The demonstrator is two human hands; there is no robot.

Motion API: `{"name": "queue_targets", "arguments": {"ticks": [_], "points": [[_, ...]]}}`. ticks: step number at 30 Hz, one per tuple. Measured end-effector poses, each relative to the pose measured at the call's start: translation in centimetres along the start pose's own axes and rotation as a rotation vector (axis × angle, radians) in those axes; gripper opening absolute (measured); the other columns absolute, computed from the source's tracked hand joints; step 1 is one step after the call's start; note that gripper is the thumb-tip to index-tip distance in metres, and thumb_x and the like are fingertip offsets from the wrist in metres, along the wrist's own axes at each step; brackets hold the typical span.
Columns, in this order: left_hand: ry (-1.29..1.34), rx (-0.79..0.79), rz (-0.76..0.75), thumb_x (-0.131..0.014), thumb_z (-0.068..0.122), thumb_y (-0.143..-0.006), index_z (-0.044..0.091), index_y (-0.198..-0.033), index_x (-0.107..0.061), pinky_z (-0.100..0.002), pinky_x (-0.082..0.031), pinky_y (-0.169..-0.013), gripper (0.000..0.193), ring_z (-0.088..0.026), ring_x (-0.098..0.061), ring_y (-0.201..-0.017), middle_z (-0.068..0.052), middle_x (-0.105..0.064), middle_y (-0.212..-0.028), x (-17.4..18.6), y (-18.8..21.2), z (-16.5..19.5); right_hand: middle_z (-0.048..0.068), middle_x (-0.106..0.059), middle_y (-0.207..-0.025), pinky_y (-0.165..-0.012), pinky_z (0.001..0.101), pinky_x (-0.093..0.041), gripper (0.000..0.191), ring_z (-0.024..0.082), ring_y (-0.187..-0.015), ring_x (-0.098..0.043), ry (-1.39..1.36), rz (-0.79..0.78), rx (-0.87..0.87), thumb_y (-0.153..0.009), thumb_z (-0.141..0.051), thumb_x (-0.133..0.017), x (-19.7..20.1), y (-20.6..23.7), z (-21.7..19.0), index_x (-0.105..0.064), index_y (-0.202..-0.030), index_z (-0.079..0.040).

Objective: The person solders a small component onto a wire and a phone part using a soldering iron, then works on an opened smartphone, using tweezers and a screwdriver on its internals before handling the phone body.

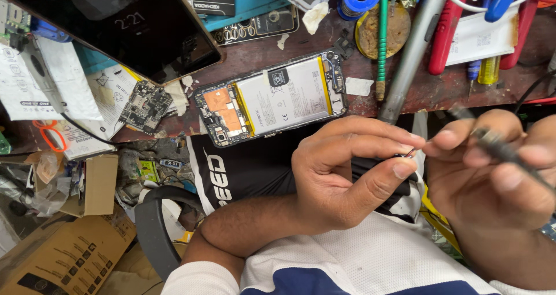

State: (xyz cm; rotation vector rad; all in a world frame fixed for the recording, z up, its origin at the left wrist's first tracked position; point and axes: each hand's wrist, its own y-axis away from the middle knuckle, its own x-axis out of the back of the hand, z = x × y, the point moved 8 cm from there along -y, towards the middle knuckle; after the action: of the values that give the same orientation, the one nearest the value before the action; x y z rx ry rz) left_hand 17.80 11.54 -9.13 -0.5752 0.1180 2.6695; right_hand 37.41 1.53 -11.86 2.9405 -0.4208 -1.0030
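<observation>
Black small part (379,165) pinched in left hand (341,173); right hand (492,173) grips a thin tool (504,150).

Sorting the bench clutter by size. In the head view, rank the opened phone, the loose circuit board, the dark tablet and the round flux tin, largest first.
1. dark tablet, partly cut off by the frame
2. opened phone
3. round flux tin and loose circuit board: look alike, not ranked.

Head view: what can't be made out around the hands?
- Small part pinched in left hand: fingers cover nearly all; only a thin tip shows.
- Dark tool in right hand: motion-blurred, kind unclear, far end cut by right edge.
- Opened phone: lower edge partly behind left hand.
</observation>
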Motion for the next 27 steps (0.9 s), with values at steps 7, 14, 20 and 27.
{"name": "queue_targets", "arguments": {"ticks": [7, 14, 20, 27], "points": [[-0.106, 0.024, -0.112, -0.078, 0.006, -0.097, 0.0, -0.104, -0.073, -0.025, -0.06, -0.085, 0.01, -0.017, -0.075, -0.094, -0.012, -0.076, -0.104, -1.1, -0.4, 0.1, 0.011, -0.067, -0.114, -0.095, 0.0458, -0.062, 0.02, 0.028, -0.102, -0.07, 0.241, 0.049, 0.049, -0.105, -0.002, -0.064, -3.0, -2.1, -2.1, -0.06, -0.119, -0.015], [-0.37, -0.13, -0.159, -0.08, 0.003, -0.086, 0.003, -0.098, -0.072, -0.028, -0.061, -0.076, 0.015, -0.02, -0.075, -0.085, -0.011, -0.075, -0.102, -2.3, -1.0, 1.8, 0.018, -0.062, -0.119, -0.08, 0.0364, -0.069, 0.052, 0.024, -0.1, -0.075, 0.669, -0.19, 0.245, -0.077, 0.013, -0.072, -5.2, -3.2, -3.7, -0.05, -0.115, -0.015], [-0.462, -0.273, -0.189, -0.078, 0.001, -0.084, 0.001, -0.097, -0.072, -0.032, -0.061, -0.073, 0.014, -0.023, -0.075, -0.082, -0.011, -0.072, -0.099, -3.1, -1.2, 3.1, 0.02, -0.062, -0.118, -0.077, 0.035, -0.069, 0.055, 0.022, -0.094, -0.075, 0.678, -0.283, 0.282, -0.077, 0.012, -0.075, -5.2, -2.9, -3.3, -0.045, -0.116, -0.014], [-0.472, -0.359, -0.161, -0.076, -0.001, -0.082, -0.001, -0.094, -0.07, -0.033, -0.06, -0.067, 0.013, -0.026, -0.073, -0.082, -0.011, -0.07, -0.095, -3.6, -0.9, 3.4, 0.007, -0.056, -0.105, -0.071, 0.0318, -0.063, 0.049, 0.017, -0.083, -0.073, 0.795, -0.328, 0.294, -0.077, 0.006, -0.079, -7.7, -3.4, -4.1, -0.049, -0.108, -0.017]]}}
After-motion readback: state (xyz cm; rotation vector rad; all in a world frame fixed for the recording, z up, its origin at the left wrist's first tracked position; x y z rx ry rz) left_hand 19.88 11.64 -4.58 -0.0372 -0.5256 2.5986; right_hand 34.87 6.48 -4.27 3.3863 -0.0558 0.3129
